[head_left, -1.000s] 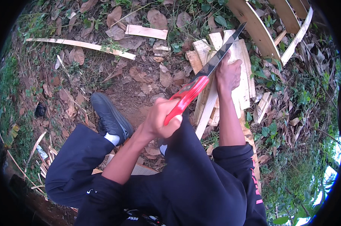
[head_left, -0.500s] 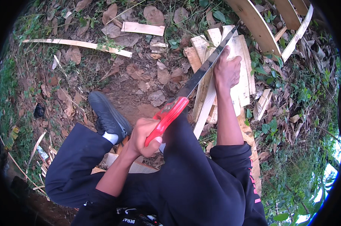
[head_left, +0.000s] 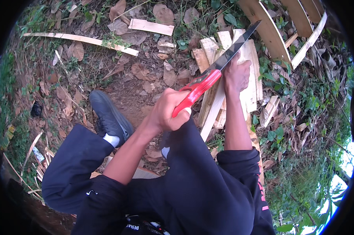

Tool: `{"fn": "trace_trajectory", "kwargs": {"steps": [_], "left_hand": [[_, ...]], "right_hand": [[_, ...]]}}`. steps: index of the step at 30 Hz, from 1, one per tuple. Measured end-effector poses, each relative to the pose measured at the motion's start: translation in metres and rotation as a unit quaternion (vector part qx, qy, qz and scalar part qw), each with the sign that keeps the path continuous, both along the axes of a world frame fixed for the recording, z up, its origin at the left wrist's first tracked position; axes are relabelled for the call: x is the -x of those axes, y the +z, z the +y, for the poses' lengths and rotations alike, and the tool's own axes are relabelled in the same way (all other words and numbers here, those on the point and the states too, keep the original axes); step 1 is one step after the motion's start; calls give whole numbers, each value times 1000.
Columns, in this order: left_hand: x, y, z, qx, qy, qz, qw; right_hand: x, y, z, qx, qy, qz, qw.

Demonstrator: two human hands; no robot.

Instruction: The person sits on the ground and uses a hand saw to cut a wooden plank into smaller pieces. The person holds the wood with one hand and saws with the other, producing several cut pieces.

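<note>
My left hand (head_left: 170, 109) is wrapped round the red handle of a handsaw (head_left: 198, 90). Its dark blade slants up and to the right, passing over the wood pieces and close by my right hand (head_left: 237, 76). That hand is closed on a narrow pale wooden slat (head_left: 213, 116), pressing it against a stack of short boards (head_left: 249, 92). The slat's near end reaches down beside my knee. My right fingers are partly hidden behind the blade, as is the spot where blade and wood meet.
Large curved planks (head_left: 265, 31) lie at the upper right. A long thin strip (head_left: 81, 38) and a short board (head_left: 151, 27) rest among dry leaves at the upper left. My shoe (head_left: 108, 115) is on the ground at left, with wood scraps (head_left: 42, 168) beyond my leg.
My left hand has pushed the saw forward, up and to the right, so its handle is nearer the wood and its tip reaches farther out. My right hand stays almost in place.
</note>
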State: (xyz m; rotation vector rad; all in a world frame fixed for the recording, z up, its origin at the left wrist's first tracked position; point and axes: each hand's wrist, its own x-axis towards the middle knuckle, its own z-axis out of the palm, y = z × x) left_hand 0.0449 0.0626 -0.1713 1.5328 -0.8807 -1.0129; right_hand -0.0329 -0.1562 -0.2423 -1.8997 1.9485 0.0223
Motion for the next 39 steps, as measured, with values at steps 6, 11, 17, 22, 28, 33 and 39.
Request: {"fn": "trace_trajectory", "kwargs": {"steps": [6,11,17,22,28,33,39], "left_hand": [[9,20,53,42,29,22,998],[-6,5,5,31,-12,15,999],[8,8,7,36,5,10,999],[7,6,13,44,15,7,999],[9,6,19,35,13,15,999],[16,8,27,53,10,0,999],[9,1,-8,20,15,4,1000]], "right_hand": [[1,-1,-3,14,2,6,1000],[4,-7,-3,9,14,6,1000],[4,-5,-3,25,4,1,1000],[3,-2,0,9,2,-10,1000],[2,0,-1,4,0,-14,1000],[4,-2,-1,9,5,-12,1000],[4,0,-2,-2,5,-14,1000]]}}
